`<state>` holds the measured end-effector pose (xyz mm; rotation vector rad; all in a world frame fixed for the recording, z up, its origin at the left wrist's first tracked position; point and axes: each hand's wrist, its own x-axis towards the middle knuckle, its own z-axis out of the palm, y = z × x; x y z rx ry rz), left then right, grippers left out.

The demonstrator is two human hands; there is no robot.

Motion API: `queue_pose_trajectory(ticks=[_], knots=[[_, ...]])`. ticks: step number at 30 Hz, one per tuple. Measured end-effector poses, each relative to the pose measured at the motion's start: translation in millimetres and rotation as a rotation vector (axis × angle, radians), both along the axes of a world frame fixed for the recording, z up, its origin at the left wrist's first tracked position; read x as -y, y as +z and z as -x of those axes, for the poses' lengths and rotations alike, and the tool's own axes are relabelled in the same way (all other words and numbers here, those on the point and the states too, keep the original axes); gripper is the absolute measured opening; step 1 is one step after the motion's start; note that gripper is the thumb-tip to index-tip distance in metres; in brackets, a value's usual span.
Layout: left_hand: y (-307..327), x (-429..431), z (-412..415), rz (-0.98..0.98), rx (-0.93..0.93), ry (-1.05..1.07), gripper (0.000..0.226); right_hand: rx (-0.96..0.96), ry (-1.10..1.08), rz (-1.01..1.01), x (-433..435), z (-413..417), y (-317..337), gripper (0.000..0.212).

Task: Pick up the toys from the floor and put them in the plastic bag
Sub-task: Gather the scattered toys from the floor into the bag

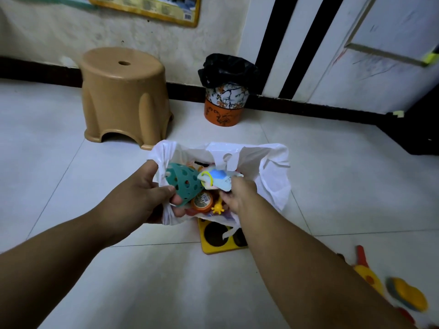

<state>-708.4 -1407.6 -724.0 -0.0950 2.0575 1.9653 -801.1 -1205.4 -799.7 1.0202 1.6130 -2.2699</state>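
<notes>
Plastic bag (273, 172) rim gripped by left hand (142, 193), right hand (237, 193) clutching blue-white toy (217, 179), bare floor (71, 162) around

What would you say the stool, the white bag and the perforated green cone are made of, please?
Stool: moulded tan plastic, judging by its smooth, soft sheen and one-piece legs. White bag: thin translucent plastic film, crinkled and limp. Perforated green cone: probably matte plastic or rubbery material; the look leaves it open.

pale tiled floor (71, 138), tan plastic stool (124, 96), lined bin (225, 91) against cream wall (166, 43).
</notes>
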Motion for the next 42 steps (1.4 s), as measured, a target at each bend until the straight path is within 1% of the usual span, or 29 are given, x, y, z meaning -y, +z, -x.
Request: queue_pose_trajectory(ticks=[3,5,7,8,10,12,13,15,16,17,18,19,20,22,23,24,26,29,33,34,35,36,37,38,39,40,41,42], knots=[[-1.9,1.8,-0.6,0.004,0.019,-0.02,0.014,-0.11,-0.039,0.052,17.4,7.8,-6.5,0.044],[-3.7,2.8,0.0,0.008,0.022,-0.036,0.015,-0.115,-0.01,0.006,20.9,2.7,-4.2,0.043],[-4.1,2.1,1.5,-0.001,0.024,-0.051,0.024,-0.14,0.045,-0.113,15.9,-10.0,1.5,0.036],[-4.3,1.0,2.2,-0.003,0.018,-0.064,0.03,-0.173,0.085,-0.219,11.6,-20.0,4.5,0.033],[-4.5,-2.7,3.7,-0.008,-0.002,-0.083,0.033,-0.298,0.169,-0.494,0.9,-49.9,9.2,0.029],[-5.3,-6.6,6.3,-0.02,-0.01,-0.081,0.032,-0.502,0.255,-0.848,-12.3,-83.6,2.9,0.019],[-5.4,-8.1,7.3,-0.025,-0.015,-0.077,0.032,-0.635,0.346,-1.009,-18.6,-99.6,-4.5,0.017],[-5.1,-10.4,8.5,-0.035,-0.021,-0.072,0.031,-0.89,0.688,-1.298,-33.3,-121.1,-27.0,0.021],[-5.1,-10.8,8.8,-0.04,-0.023,-0.068,0.032,-0.977,0.878,-1.419,-40.6,-124.9,-42.7,0.021],[-4.8,-10.8,8.7,-0.046,-0.024,-0.063,0.031,-0.983,1.063,-1.511,-45.0,-125.7,-58.3,0.023],[-5.0,-10.7,9.0,-0.051,-0.026,-0.058,0.03,-0.902,1.215,-1.564,-45.1,-123.8,-68.7,0.029],[-5.6,-10.4,9.3,-0.056,-0.028,-0.052,0.029,-0.727,1.313,-1.593,-42.1,-120.5,-77.8,0.036],[-6.2,-10.2,10.1,-0.059,-0.032,-0.047,0.028,-0.534,1.364,-1.653,-39.8,-116.1,-89.6,0.044],[-6.2,-9.3,10.8,-0.069,-0.03,-0.031,0.025,-0.082,1.476,-1.631,-34.5,-107.2,-101.4,0.06],[-5.9,-9.3,10.9,-0.077,-0.026,-0.024,0.024,0.03,1.48,-1.598,-32.7,-102.4,-104.2,0.068],[-6.1,-9.1,10.9,-0.082,-0.022,-0.018,0.023,0.079,1.483,-1.567,-32.1,-97.2,-107.5,0.075],[-6.2,-8.7,10.4,-0.086,-0.017,-0.008,0.025,0.112,1.507,-1.553,-32.6,-93.1,-111.2,0.082],[-7.4,-8.2,9.6,-0.092,-0.016,-0.004,0.029,0.109,1.539,-1.575,-36.8,-105.4,-108.0,0.086],[-6.3,-12.1,9.1,-0.102,-0.02,-0.003,0.028,0.116,1.628,-1.549,-44.2,-145.1,-97.5,0.09],[-6.0,-14.2,8.7,-0.104,-0.023,-0.009,0.027,0.068,1.644,-1.592,-45.9,-161.2,-96.0,0.088],[-5.8,-16.3,7.9,-0.106,-0.026,-0.015,0.026,-0.004,1.628,-1.645,-51.5,-176.4,-100.1,0.08],[-5.7,-18.7,7.1,-0.107,-0.027,-0.022,0.024,-0.061,1.523,-1.692,-57.3,-194.8,-109.8,0.062],[-5.9,-20.5,6.4,-0.106,-0.028,-0.024,0.021,-0.105,1.442,-1.716,-66.3,-211.0,-124.3,0.038],[-6.1,-21.9,6.2,-0.105,-0.029,-0.022,0.019,-0.112,1.4,-1.742,-69.4,-226.9,-133.2,0.028],[-6.3,-23.1,5.9,-0.101,-0.03,-0.021,0.017,-0.169,1.396,-1.795,-73.6,-242.9,-147.1,0.033],[-6.4,-24.0,5.8,-0.098,-0.031,-0.022,0.017,-0.176,1.402,-1.804,-75.5,-253.4,-148.4,0.033],[-6.6,-24.2,5.8,-0.095,-0.032,-0.022,0.019,-0.199,1.428,-1.829,-74.1,-257.5,-141.5,0.026],[-6.4,-24.2,5.7,-0.095,-0.032,-0.022,0.021,-0.21,1.45,-1.771,-73.2,-255.1,-132.3,0.023]])
